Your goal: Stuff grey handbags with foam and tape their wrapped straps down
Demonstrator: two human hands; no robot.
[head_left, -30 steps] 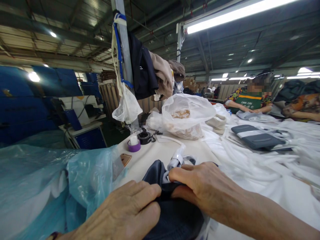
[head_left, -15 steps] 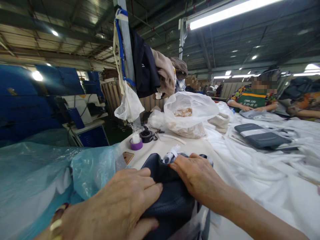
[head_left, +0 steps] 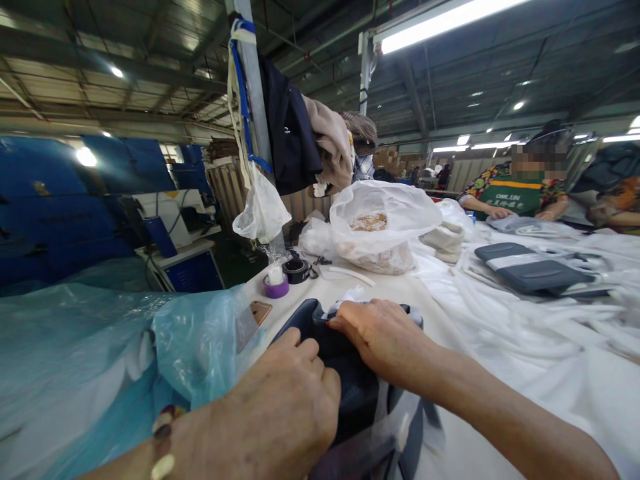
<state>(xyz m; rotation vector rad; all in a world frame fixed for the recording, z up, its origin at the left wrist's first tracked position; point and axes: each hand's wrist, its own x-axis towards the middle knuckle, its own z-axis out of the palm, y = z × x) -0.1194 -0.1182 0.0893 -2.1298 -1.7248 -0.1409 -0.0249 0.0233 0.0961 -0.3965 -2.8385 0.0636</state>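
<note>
Bag (head_left: 357,395), soft, dark-navy, leather-look: on flat cream-white table (head_left: 310,291), at near side.
Left hand (head_left: 295,393): fingers curled together, tips hidden, grip can't tell; probably bracing.
Right hand (head_left: 380,337): fingers clamped over upper rim, likely steadying it.

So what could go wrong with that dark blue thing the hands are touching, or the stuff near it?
Maybe a couple of things. The bracelet on the left hand's wrist could snag on the dark blue thing, since they're close together. Also, the phone lies near the table's edge, right by the bluish plastic, so a tug on that plastic might knock it off.
</note>
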